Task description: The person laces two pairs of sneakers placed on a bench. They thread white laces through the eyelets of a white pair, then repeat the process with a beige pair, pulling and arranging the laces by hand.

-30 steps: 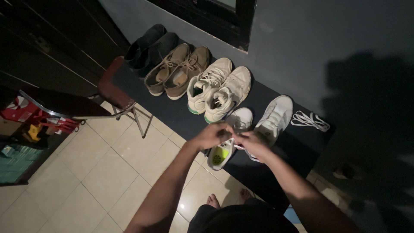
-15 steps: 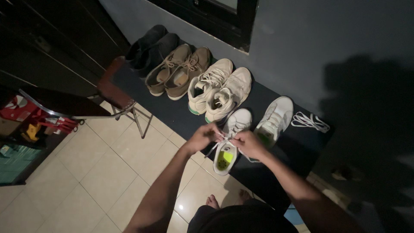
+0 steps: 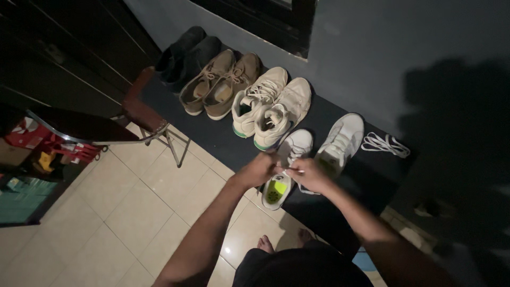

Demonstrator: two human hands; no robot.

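Dark bench [image 3: 223, 141] carrying row of shoes along wall. White shoe [image 3: 284, 170] lying at bench's front edge. Left hand [image 3: 258, 170] and right hand [image 3: 311, 174] both pinching its white lace [image 3: 294, 170].

I stand in a dim room on pale square floor tiles [image 3: 133, 212]. Ahead, a grey-blue wall [image 3: 372, 58] carries a dark-framed window [image 3: 276, 21]. A low dark worktop [image 3: 212, 141] runs along the wall. To my left, a chair [image 3: 141, 114] with metal legs.
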